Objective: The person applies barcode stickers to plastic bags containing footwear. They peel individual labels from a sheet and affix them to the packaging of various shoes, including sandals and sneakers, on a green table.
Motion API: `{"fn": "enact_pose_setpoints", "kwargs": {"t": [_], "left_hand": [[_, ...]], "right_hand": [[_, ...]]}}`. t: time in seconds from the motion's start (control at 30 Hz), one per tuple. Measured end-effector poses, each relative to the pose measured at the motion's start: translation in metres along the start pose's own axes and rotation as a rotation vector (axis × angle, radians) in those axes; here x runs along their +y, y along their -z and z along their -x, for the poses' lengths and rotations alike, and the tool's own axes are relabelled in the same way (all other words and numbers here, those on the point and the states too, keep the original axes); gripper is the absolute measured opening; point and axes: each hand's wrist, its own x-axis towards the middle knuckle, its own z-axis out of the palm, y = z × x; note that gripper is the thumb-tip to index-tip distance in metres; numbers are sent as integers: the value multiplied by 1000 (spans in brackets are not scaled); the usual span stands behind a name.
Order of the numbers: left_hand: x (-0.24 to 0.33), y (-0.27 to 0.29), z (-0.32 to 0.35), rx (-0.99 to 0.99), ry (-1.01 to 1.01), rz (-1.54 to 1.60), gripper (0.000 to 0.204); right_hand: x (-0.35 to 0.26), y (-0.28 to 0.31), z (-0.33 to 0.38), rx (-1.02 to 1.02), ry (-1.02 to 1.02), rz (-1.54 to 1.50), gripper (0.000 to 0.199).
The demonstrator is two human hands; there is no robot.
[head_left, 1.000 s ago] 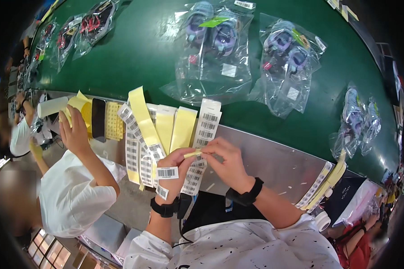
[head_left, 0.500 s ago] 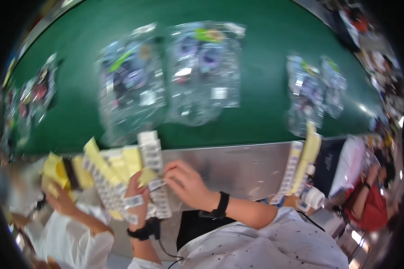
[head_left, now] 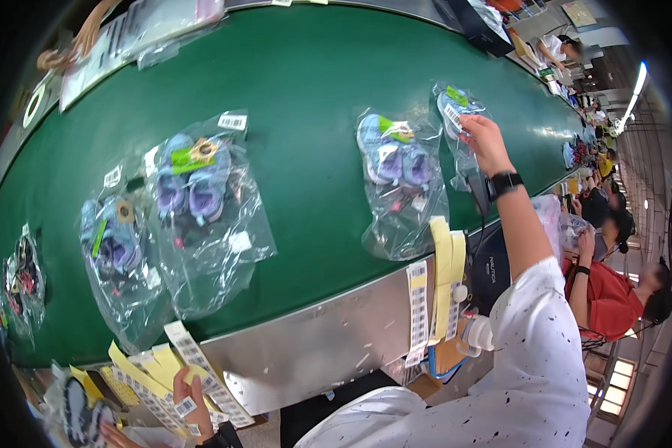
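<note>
My right hand [head_left: 487, 142] reaches out over the green table with a white barcode sticker [head_left: 452, 115] at its pinched fingertips. The sticker lies against a clear bag [head_left: 464, 153] holding a light-blue shoe with a green tag. Down at the near left, my left hand [head_left: 190, 396] pinches a piece of yellow backing paper [head_left: 197, 372], and a few white barcode stickers are stuck on its skin. Strips of barcode labels [head_left: 209, 379] hang over the table's edge beside it. More bagged blue shoes [head_left: 393, 160] lie left of my right hand, and other bagged pairs [head_left: 194, 183] lie further left.
Label strips with yellow paper [head_left: 442, 276] hang at the right of the metal edge [head_left: 313, 340]. A white bottle [head_left: 476, 334] and a dark box [head_left: 489, 261] stand beyond them. At the lower left, another person's hand [head_left: 116, 434] is by a dark shoe. Co-workers line the right side.
My right hand has left my left hand and stretched far right, carrying a barcode sticker to the bagged shoe. My left hand stays near the label strips. The view has swung right.
</note>
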Motion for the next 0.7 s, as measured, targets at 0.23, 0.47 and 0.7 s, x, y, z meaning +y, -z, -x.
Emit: {"fn": "enact_pose_setpoints", "kwargs": {"t": [0.23,0.47,0.7], "left_hand": [[-2,-10,-6,77,-48,-240,24],[11,-28,-4,18,-84,-298,24],[3,-24,1,31,-41,-286,27]], "right_hand": [[6,5,-82,-281,-268,194,13],[-5,-16,-112,-461,-407,540,13],[20,-38,-124,-560,-248,419,8]]}}
